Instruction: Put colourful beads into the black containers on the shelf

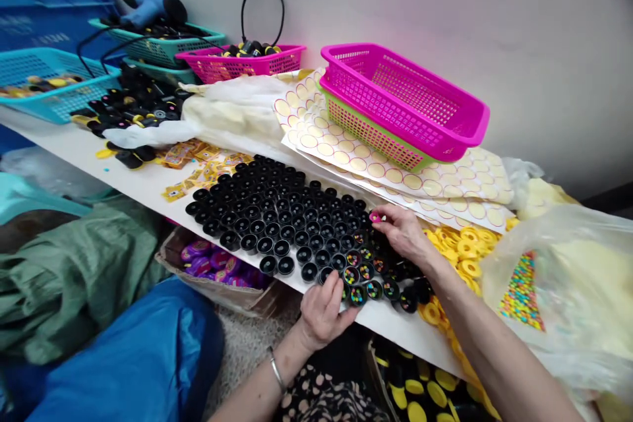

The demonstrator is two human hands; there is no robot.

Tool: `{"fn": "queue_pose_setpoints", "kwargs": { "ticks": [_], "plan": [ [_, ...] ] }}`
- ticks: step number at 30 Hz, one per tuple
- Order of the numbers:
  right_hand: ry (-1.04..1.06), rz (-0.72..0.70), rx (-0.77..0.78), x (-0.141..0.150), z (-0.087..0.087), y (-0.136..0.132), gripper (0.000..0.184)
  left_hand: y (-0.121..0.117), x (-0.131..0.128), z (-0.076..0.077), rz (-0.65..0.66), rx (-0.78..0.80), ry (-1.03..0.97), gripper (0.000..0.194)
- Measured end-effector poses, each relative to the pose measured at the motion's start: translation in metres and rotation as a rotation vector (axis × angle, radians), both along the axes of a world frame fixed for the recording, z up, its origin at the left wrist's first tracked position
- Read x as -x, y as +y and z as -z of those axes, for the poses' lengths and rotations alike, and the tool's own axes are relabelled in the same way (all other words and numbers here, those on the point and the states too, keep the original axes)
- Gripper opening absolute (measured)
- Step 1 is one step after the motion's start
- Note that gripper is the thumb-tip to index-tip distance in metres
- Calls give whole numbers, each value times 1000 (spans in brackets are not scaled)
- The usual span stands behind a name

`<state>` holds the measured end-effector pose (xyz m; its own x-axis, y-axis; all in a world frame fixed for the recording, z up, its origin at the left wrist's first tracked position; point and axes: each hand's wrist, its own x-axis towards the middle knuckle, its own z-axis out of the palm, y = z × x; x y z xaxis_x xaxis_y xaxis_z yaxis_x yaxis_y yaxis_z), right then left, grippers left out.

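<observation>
A small pink cap (376, 217) is above the far-side rows of black cups (281, 248) on the table (410, 333), pinched between the right hand's (404, 232) thumb and fingers. Keeping it level and low should limit spills. The left hand (324, 313) curls against cups at the near edge; whether it grips one, I cannot tell. Light contact there should avoid tipping them. Colourful pieces (357, 295) lie in nearby cups; yellow rings (467, 249) lie towards the right end.

Around the counter (410, 328)
Pink basket (395, 109) nested in lime basket (368, 128) at its back; blue bag (143, 349), green cloth (84, 257) in front.
</observation>
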<state>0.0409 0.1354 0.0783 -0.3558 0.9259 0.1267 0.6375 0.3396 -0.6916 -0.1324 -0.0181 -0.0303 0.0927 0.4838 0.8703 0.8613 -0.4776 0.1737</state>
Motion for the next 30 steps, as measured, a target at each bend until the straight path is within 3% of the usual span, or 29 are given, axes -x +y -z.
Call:
{"fn": "queue_pose_setpoints", "kwargs": {
  "ticks": [3,7,11,15,18,22,25,27,30],
  "plan": [
    [-417,-55,-171,7,-5,10,18,0,1,1,-1,17,3,58],
    [-799,-159,-263,19,-19,11,19,0,2,3,1,16,3,56],
    [-938,-251,-338,37,-30,11,19,0,2,3,6,15,11,56],
    [-919,-177,-357,32,-45,3,19,1,2,4,14,7,3,60],
    [-739,10,-348,-15,-48,-24,20,2,2,4,19,-1,-7,62],
    [-340,361,-302,-121,-25,-78,17,5,3,4,26,-18,2,59],
    [-517,694,-96,-181,-4,-105,16,9,4,6,17,-42,9,63],
    [-693,747,39,-196,5,-107,16,11,4,6,12,-55,19,66],
    [-580,659,131,-193,9,-91,11,15,2,4,3,-62,38,71]
  ]
}}
